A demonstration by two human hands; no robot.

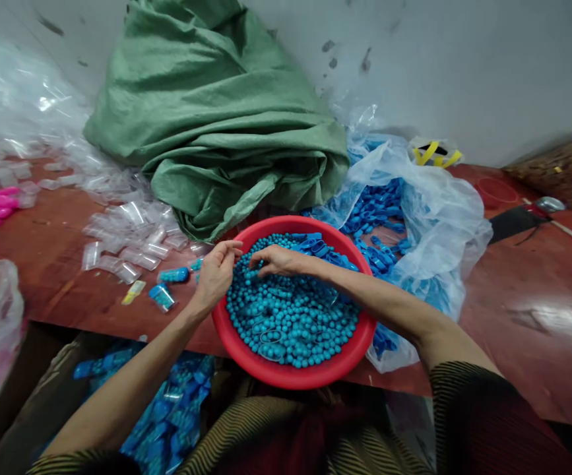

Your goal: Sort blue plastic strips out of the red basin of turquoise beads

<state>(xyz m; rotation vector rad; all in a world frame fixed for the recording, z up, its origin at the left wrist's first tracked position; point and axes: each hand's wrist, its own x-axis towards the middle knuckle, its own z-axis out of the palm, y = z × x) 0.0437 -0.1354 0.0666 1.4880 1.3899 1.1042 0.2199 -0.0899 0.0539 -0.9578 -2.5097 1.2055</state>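
A red basin [295, 377] holds a mass of turquoise beads [295, 323], with blue plastic caps [318, 246] heaped at its back right. At the basin's left rim is my left hand [216, 274], its thumb and fingertips pressed together; whatever they grip is too small or hidden. My right hand [278, 260] hovers over the beads at the back left, fingers curved and thumb apart, with nothing visible between them. Left of my left hand lie a blue-capped tube of beads [173, 275] and another filled tube [161, 298].
Clear empty tubes [134, 231] are spread at the left, near a yellow tag [134, 292]. Behind the basin rests a green sack [226, 132]. A plastic bag [439, 211] with more blue caps lies right. Filled tubes [167, 409] sit below the table edge.
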